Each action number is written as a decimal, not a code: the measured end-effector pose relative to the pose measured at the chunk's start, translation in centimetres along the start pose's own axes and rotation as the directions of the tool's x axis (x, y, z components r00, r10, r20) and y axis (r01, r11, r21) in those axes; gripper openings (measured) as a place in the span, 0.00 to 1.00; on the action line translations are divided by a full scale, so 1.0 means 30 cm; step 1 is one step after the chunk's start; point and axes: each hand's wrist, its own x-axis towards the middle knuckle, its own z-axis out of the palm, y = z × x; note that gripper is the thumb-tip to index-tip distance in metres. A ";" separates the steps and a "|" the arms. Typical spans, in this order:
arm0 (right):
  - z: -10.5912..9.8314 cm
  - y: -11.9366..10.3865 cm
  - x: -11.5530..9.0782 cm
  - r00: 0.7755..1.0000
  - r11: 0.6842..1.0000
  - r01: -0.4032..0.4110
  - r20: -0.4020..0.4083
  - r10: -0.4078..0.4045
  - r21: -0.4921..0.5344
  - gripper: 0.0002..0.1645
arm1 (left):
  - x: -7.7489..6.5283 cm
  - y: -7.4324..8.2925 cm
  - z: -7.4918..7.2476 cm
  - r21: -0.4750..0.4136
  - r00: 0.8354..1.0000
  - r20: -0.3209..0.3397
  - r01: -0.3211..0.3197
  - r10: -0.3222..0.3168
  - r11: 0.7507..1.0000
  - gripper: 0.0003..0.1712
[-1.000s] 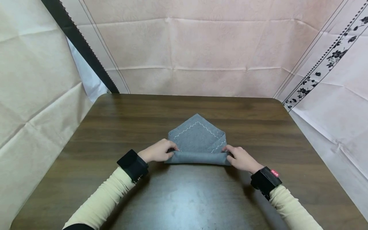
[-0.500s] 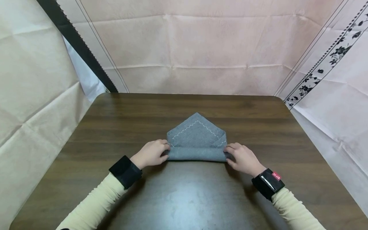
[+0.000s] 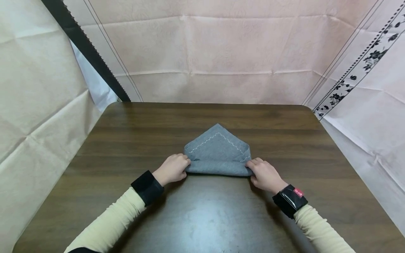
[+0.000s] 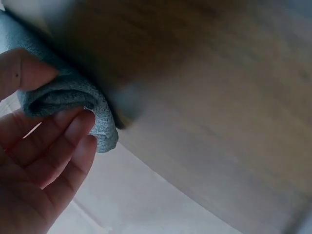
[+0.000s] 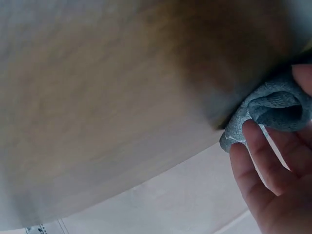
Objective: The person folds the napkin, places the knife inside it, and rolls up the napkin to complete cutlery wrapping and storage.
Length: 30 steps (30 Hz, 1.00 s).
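A grey-blue cloth (image 3: 217,149) with a wavy white stitched line lies on the table, folded to a point at its far side. Its near edge is rolled into a thick band (image 3: 218,168). My left hand (image 3: 172,169) pinches the left end of this roll; the left wrist view shows the thumb on one side of the rolled cloth (image 4: 63,92) and the fingers on the other. At the opposite end, my right hand (image 3: 266,175) grips the roll likewise. In the right wrist view the coiled end of the cloth (image 5: 273,105) sits between thumb and fingers.
The brown wooden table (image 3: 202,218) has rounded far corners. Behind it hangs a creased pale sheet (image 3: 221,45), with a black strip (image 3: 85,45) at left and a floral border (image 3: 357,72) at right. Black bands (image 3: 147,188) wrap both wrists.
The cloth's near edge has shifted slightly away from me, and the roll lies a little farther up the cloth. My left hand moved out left, then back in to the roll's end.
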 end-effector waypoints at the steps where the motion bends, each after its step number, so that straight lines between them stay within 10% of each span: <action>1: -0.003 0.000 -0.003 1.000 1.000 -0.006 0.009 0.006 0.020 0.18 | -0.003 0.000 -0.001 -0.016 1.000 0.003 0.000 0.000 1.000 0.05; 6: -0.035 0.001 -0.032 0.993 0.981 -0.086 0.094 0.070 0.173 0.17 | -0.031 -0.012 -0.015 -0.207 1.000 0.024 -0.003 0.009 0.978 0.09; 16: -0.057 0.048 -0.027 0.978 0.891 -0.202 0.133 0.162 0.406 0.14 | -0.037 -0.073 -0.022 -0.540 0.999 0.010 0.039 -0.039 0.841 0.13; 22: -0.063 0.067 0.002 0.943 0.839 -0.330 0.187 0.274 0.433 0.13 | -0.015 -0.094 -0.018 -0.553 0.996 0.008 0.074 -0.083 0.830 0.12; 30: -0.064 0.078 0.045 0.913 0.856 -0.409 0.146 0.382 0.316 0.09 | 0.036 -0.102 -0.008 -0.459 0.980 0.035 0.192 -0.198 0.867 0.12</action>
